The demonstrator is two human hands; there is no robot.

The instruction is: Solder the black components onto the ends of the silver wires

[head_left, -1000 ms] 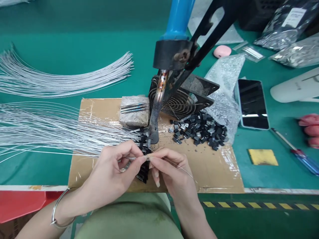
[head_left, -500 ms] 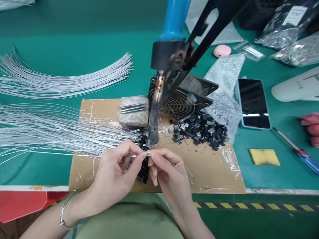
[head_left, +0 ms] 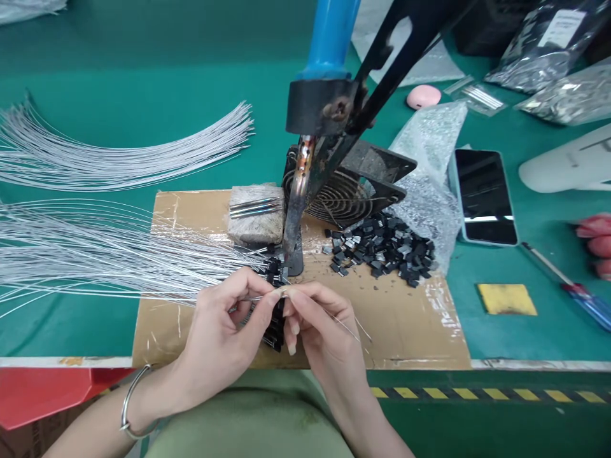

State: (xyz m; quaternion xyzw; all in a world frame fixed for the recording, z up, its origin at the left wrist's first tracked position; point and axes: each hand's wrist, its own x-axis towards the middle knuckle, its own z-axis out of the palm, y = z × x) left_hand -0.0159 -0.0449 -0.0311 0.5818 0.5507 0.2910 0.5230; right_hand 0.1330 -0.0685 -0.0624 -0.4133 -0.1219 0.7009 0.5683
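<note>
I pinch a thin silvery-grey wire (head_left: 255,298) between the closed fingertips of my left hand (head_left: 222,343) and right hand (head_left: 331,334), above brown cardboard (head_left: 405,327); too slack a pinch (my judgement) could let it slip.

My head-worn camera, the only view, looks forward and steeply down from my side of the cardboard sheet (head_left: 405,331), close above my hands at its near edge, with the green table beyond it.
</note>
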